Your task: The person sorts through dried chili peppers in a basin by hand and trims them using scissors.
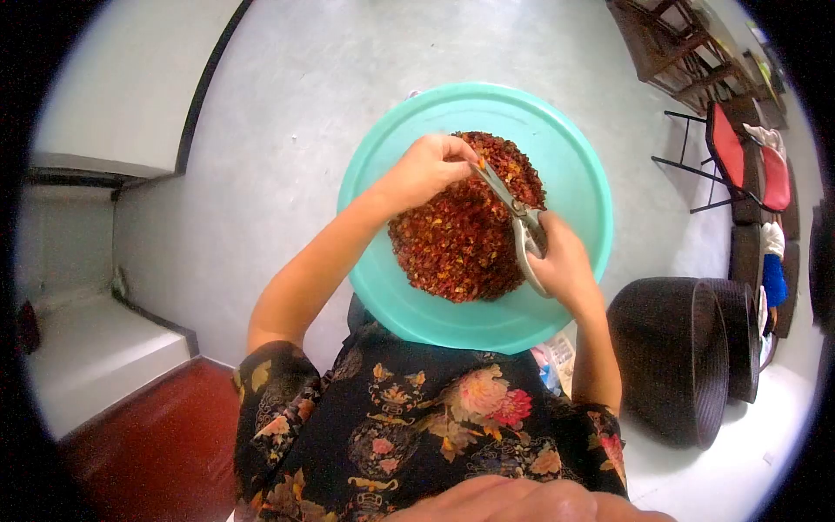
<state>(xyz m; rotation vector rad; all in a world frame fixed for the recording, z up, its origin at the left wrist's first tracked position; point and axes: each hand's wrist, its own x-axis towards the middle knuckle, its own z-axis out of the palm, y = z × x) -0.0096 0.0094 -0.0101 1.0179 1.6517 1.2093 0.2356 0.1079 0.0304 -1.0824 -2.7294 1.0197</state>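
Note:
A wide turquoise basin [376, 174] holds a heap of cut dried red chili pieces [461, 248]. My right hand [564, 261] is wrapped round the handles of a pair of scissors [515, 204], whose blades point up and left over the heap. At the blade tips, the fingers of my left hand [432, 170] pinch a small orange-red bit of chili [482, 163]. Most of that piece is hidden by the fingers and the blades. Both hands are above the basin, apart from its rim.
Dark woven baskets [665, 357] stand on the floor to the right. Beyond them is a red folding chair [724, 143], with wooden furniture [674, 43] at the top right. A white step [104, 348] and a red floor patch [161, 435] lie to the left.

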